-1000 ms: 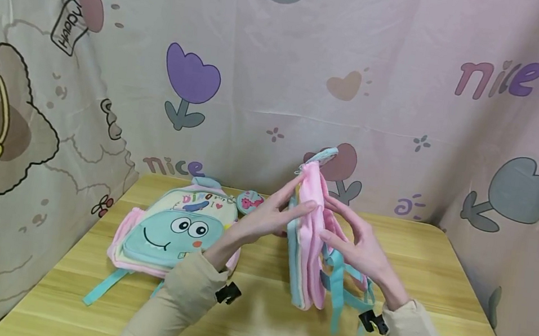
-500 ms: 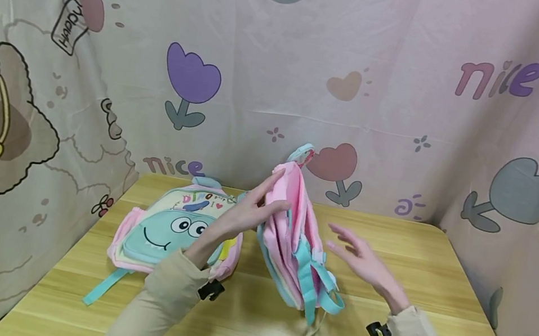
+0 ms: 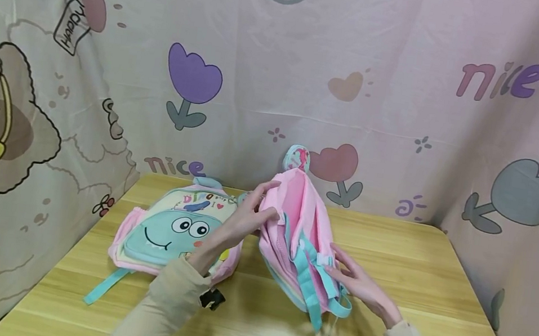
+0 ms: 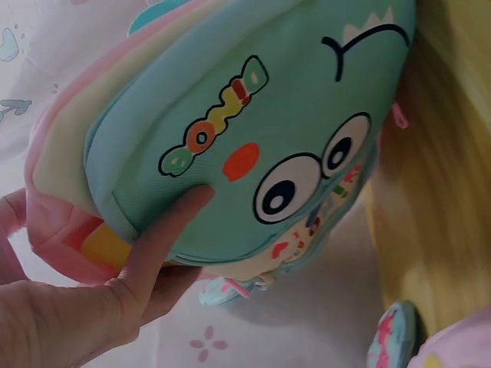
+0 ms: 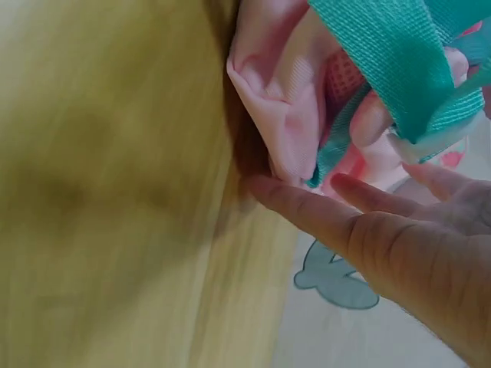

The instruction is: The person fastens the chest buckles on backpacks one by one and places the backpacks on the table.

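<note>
- Patterned curtain (image 3: 388, 121) hung behind the tabletop (image 3: 403, 276), likely to screen off the background.
- Tabletop carried both bags side by side.
- Dinosaur backpack (image 3: 154, 226) lay face up on the person's left, probably parked there to leave working room.
- Pink-sided backpack (image 3: 314, 231) was just right of it, tilted; couldn't tell if its base touched down.
- Left hand (image 3: 244, 218) gripped its side: fingers clamped around it, one along the teal front panel (image 4: 299, 115), thumb opposite. Likely main support; bag looked floppy.
- Right hand (image 3: 357, 281) was at the strap side, fingers straight, spread. Contact unclear; probably steadying.
- Teal straps (image 3: 307, 286) dangled loose.
- Round charm (image 3: 297, 158) showed at the top.
</note>
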{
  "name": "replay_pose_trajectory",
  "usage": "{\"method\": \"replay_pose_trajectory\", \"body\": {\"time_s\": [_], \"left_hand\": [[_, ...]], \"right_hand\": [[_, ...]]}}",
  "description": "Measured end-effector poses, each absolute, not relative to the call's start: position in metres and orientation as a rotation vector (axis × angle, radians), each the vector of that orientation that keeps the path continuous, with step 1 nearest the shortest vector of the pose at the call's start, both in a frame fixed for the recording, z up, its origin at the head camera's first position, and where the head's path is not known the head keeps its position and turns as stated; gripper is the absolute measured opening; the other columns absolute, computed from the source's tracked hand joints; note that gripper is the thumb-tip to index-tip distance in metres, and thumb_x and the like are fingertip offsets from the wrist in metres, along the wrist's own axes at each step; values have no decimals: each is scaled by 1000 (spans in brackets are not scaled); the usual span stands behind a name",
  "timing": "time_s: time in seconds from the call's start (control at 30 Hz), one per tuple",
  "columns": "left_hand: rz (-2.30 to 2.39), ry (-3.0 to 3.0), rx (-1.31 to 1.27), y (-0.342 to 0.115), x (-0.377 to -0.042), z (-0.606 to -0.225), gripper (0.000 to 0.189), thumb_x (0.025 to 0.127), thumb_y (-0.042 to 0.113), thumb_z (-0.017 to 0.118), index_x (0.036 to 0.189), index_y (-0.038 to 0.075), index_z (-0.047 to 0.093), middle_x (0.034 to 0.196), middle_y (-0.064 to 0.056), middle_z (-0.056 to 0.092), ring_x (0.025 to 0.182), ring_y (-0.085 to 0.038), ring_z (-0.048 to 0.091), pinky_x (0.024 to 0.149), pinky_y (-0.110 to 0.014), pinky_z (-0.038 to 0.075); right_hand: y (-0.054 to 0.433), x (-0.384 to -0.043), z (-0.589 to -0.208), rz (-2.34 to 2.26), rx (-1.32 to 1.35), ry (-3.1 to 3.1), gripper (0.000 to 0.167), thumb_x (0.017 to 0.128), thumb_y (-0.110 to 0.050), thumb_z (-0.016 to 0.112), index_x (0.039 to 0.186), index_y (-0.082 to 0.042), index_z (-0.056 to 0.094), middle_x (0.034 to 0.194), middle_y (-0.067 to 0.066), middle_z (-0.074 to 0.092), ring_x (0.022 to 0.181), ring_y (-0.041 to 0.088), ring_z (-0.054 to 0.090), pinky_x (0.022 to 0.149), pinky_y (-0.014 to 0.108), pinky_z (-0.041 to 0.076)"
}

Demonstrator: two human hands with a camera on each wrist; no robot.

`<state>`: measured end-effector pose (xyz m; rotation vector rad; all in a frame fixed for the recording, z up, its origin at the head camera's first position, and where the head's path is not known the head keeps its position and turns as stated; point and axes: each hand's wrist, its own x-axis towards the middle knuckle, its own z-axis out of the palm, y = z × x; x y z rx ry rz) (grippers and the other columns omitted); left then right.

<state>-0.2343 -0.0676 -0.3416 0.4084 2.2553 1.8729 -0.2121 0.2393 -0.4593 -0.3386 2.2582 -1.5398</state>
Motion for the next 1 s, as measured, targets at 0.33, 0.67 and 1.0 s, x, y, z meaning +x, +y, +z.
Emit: {"method": "replay_pose_trajectory", "body": {"time_s": [0.33,0.67,1.0], "left_hand": [[1925,2150,511,-56,-239,-365,71,92,14,65,153,28,33,107,-15,59,80,-16,63,68,-28,55],[1919,2059,701,-40,-238,-380,75,93,12,67,157,25,28,138,-23,57,106,-16,64,86,-28,56],[1859,2070,747,-27,-239,-396,89,90,10,69,162,18,19,160,-17,38,144,-30,43,119,-48,36]], "right_hand": [[269,-213,-465,-1603,-348,2288,77,99,-26,63,162,-16,20,166,22,19,142,53,37,101,40,51],[301,-209,-466,-1728,-383,2228,82,95,-11,66,161,-5,17,165,28,18,145,50,27,95,12,45],[325,-209,-462,-1694,-341,2416,76,93,-12,70,156,2,30,157,33,33,132,14,50,91,13,46]]}}
